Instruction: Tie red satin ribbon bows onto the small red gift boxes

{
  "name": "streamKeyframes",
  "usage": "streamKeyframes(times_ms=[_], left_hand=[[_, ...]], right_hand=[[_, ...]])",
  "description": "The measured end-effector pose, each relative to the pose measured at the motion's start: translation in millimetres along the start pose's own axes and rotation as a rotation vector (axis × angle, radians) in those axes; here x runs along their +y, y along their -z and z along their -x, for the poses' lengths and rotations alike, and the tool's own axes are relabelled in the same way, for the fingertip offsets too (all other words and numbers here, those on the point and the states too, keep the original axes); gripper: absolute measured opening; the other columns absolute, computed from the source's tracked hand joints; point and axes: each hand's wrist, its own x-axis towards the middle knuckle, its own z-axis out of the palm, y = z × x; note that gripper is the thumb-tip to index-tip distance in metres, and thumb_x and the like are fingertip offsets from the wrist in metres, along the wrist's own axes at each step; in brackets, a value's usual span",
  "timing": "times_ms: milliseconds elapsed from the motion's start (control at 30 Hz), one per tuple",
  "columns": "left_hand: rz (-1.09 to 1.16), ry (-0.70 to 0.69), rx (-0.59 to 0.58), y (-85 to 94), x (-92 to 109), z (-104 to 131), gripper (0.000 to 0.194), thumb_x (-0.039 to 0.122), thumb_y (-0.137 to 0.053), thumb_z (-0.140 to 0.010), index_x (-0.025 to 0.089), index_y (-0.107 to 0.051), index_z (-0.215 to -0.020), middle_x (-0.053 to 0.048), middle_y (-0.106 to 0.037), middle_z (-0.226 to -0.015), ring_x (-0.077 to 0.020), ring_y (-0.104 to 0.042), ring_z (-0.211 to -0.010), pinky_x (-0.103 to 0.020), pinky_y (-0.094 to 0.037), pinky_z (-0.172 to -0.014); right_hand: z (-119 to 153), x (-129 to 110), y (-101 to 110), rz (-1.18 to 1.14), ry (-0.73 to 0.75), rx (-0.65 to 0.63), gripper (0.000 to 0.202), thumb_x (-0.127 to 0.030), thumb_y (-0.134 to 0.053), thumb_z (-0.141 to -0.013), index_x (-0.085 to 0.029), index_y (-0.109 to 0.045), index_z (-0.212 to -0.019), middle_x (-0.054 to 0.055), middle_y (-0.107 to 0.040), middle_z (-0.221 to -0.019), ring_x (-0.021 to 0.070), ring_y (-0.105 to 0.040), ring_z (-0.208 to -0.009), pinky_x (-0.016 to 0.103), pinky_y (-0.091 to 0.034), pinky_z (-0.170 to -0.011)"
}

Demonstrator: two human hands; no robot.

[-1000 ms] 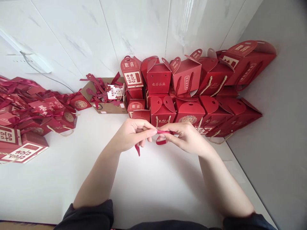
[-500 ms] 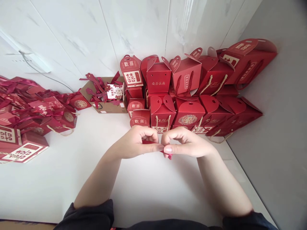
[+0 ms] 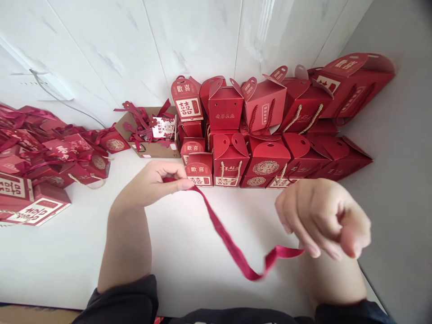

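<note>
My left hand (image 3: pixel 162 182) is closed, its thumb and fingers pinching one end of a dark red ribbon (image 3: pixel 224 236). From there the ribbon hangs slack over the white table, dips, and bends up to my right hand (image 3: pixel 324 218). The right hand's fingers are curled downward, and the ribbon's far part meets the fingertips and passes out of sight behind them. Stacked red gift boxes (image 3: pixel 232 155) with cord handles stand just beyond both hands.
Against the tiled wall, an open brown box (image 3: pixel 158 148) holds ribbons and tags. More red boxes with tied ribbons (image 3: pixel 67 155) are piled at the left. A grey wall (image 3: pixel 405 180) borders the table (image 3: pixel 111 198) on the right.
My hands, close together half a second ago, have moved apart. The left went left, the right went right and nearer. The ribbon, bunched between them before, now stretches out loosely.
</note>
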Motion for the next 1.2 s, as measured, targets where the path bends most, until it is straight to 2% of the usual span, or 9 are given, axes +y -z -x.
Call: streamKeyframes(times_ms=[100, 200, 267, 333, 533, 667, 833, 1067, 1200], left_hand=[[-0.039, 0.051, -0.005, 1.1, 1.3, 1.8, 0.024, 0.033, -0.068, -0.082, 0.016, -0.066, -0.065, 0.002, -0.051, -0.053, -0.0073, -0.041, -0.049, -0.019, -0.028, -0.044], [-0.013, 0.047, -0.154, -16.5, 7.8, -2.2, 0.023, 0.036, -0.067, -0.083, 0.016, -0.07, -0.073, 0.0, -0.058, -0.06, -0.0086, -0.045, -0.053, -0.02, -0.033, -0.047], [0.032, 0.032, -0.218, -33.6, 11.9, -7.3, 0.027, 0.038, -0.065, -0.085, 0.015, -0.068, -0.072, 0.0, -0.058, -0.061, -0.0088, -0.045, -0.054, -0.021, -0.034, -0.05], [0.073, 0.038, -0.208, -48.5, 13.8, -12.5, 0.032, 0.038, -0.062, -0.086, 0.014, -0.061, -0.064, 0.001, -0.052, -0.059, -0.0081, -0.04, -0.053, -0.021, -0.032, -0.05], [0.209, 0.084, -0.104, -55.9, 11.4, -18.2, 0.044, 0.037, -0.063, -0.086, 0.015, -0.04, -0.055, 0.005, -0.032, -0.054, -0.0062, -0.028, -0.051, -0.022, -0.021, -0.047], [0.323, 0.06, -0.107, -49.2, 13.0, -17.2, 0.042, 0.037, -0.063, -0.086, 0.015, -0.043, -0.056, 0.005, -0.033, -0.052, -0.0058, -0.027, -0.049, -0.022, -0.02, -0.045], [0.383, 0.055, -0.034, -41.7, 7.7, -13.5, 0.046, 0.042, -0.066, -0.084, 0.016, -0.041, -0.055, 0.004, -0.034, -0.051, -0.0061, -0.029, -0.046, -0.022, -0.021, -0.041], [0.636, -0.024, 0.112, -15.6, -10.2, -6.3, 0.046, 0.046, -0.072, -0.077, 0.018, -0.044, -0.054, 0.006, -0.025, -0.043, -0.0042, -0.021, -0.037, -0.023, -0.015, -0.035], [0.787, -0.163, 0.232, 6.5, -10.5, 0.3, 0.056, 0.038, -0.067, -0.083, 0.016, -0.026, -0.05, 0.007, -0.013, -0.04, -0.0022, -0.013, -0.033, -0.021, -0.011, -0.032]], right_hand=[[4.4, -7.8, -1.8, 0.097, -0.059, 0.192, 0.032, -0.027, -0.066, -0.086, -0.022, -0.054, -0.057, -0.003, -0.064, -0.049, 0.0145, -0.066, -0.051, 0.03, -0.055, -0.063], [-10.9, -3.8, -9.9, 0.257, -0.264, 0.456, 0.009, -0.028, -0.064, -0.089, -0.02, -0.066, -0.085, 0.004, -0.072, -0.078, 0.0178, -0.069, -0.075, 0.034, -0.055, -0.073], [-28.0, 6.2, -16.9, 0.369, -0.419, 0.506, 0.023, -0.033, -0.067, -0.088, -0.019, -0.066, -0.107, 0.009, -0.072, -0.106, 0.021, -0.067, -0.099, 0.037, -0.052, -0.091], [-42.9, 19.3, -22.9, 0.415, -0.487, 0.477, 0.028, -0.036, -0.067, -0.088, -0.019, -0.065, -0.111, 0.008, -0.07, -0.114, 0.0218, -0.064, -0.107, 0.038, -0.048, -0.098], [-50.6, 42.3, -26.9, 0.178, -0.432, 0.495, 0.015, -0.029, -0.058, -0.094, -0.016, -0.064, -0.091, 0.004, -0.068, -0.087, 0.0151, -0.065, -0.082, 0.031, -0.052, -0.078], [-46.6, 38.2, -25.1, -0.095, -0.381, 0.49, 0.014, -0.028, -0.066, -0.09, -0.015, -0.059, -0.089, 0.003, -0.068, -0.08, 0.0146, -0.066, -0.075, 0.031, -0.055, -0.073], [-41.6, 34.2, -23.7, -0.201, -0.284, 0.509, 0.021, -0.031, -0.07, -0.085, -0.018, -0.055, -0.084, 0.0, -0.065, -0.065, 0.0139, -0.065, -0.062, 0.028, -0.054, -0.062], [-21.5, 24.1, -17.4, -0.105, -0.177, 0.588, 0.028, -0.039, -0.067, -0.085, -0.024, -0.047, -0.075, -0.012, -0.041, -0.043, 0.0053, -0.033, -0.029, 0.023, -0.045, -0.044], [0.7, 3.8, -12.0, -0.008, -0.068, 0.692, 0.021, -0.036, -0.066, -0.087, -0.026, -0.051, -0.076, -0.013, -0.028, -0.035, 0.0045, -0.02, -0.026, 0.02, -0.033, -0.035]])
